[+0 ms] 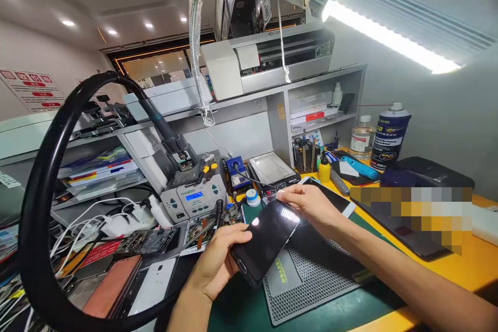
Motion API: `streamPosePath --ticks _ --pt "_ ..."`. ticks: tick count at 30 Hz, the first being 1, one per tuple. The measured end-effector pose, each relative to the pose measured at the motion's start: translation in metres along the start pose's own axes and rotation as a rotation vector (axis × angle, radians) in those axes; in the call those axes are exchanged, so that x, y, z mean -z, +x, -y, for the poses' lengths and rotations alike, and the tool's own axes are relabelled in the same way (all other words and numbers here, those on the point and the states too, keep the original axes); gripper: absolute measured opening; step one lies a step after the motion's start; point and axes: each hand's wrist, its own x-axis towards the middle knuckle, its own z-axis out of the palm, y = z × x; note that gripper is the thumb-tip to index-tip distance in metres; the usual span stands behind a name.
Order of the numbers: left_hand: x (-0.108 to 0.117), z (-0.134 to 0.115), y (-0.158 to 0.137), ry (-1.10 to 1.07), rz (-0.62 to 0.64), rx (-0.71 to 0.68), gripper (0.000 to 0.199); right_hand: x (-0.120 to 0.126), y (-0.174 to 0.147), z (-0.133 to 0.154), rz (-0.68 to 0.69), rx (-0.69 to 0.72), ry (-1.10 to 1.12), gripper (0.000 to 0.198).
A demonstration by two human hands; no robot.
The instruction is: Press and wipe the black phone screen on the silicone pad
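Note:
A black smartphone (268,238) is tilted above the work mat, its glossy screen reflecting the lamp. My left hand (218,257) is closed round its lower left side, thumb along the edge of the glass. At the phone's upper end, my right hand (309,205) is closed in a pinch, with a small whitish bit at the fingertips that is too small to name. Beneath the phone lies a grey perforated mat (311,280) on a green mat (338,316). A white-framed phone (346,206) lies behind my right hand.
A soldering and hot-air station (194,199) stands at the back left, and its thick black hose (29,207) loops across the left side. Several phones and parts, including a white phone (153,282), lie at left. A spray can (391,135) and bottle (361,137) stand back right.

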Motion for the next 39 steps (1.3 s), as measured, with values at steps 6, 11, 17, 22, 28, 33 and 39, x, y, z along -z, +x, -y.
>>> streamPosePath --ticks 6,11,17,22,28,33,39 --pt "-0.014 0.015 0.001 0.180 0.224 0.070 0.026 -0.005 -0.003 -0.005 0.098 -0.020 -0.095 0.025" --pt "-0.020 0.018 0.001 0.396 0.266 -0.079 0.035 -0.003 -0.002 -0.008 0.150 -0.012 -0.165 0.027" --pt "-0.014 0.013 0.003 0.411 0.181 -0.198 0.036 0.005 -0.003 0.003 0.186 0.011 -0.183 0.025" --pt "-0.012 0.010 0.002 0.350 0.186 -0.226 0.037 0.005 -0.005 0.009 0.177 -0.009 -0.148 0.023" --pt "-0.012 0.013 0.003 0.345 0.115 -0.288 0.034 0.007 -0.005 0.012 0.176 -0.013 -0.097 0.026" --pt "-0.011 0.011 0.004 0.267 0.081 -0.340 0.041 0.001 -0.005 0.006 0.195 -0.032 -0.038 0.029" --pt "-0.009 0.008 0.005 0.240 0.090 -0.366 0.038 -0.009 -0.009 -0.006 0.255 -0.068 0.061 0.034"
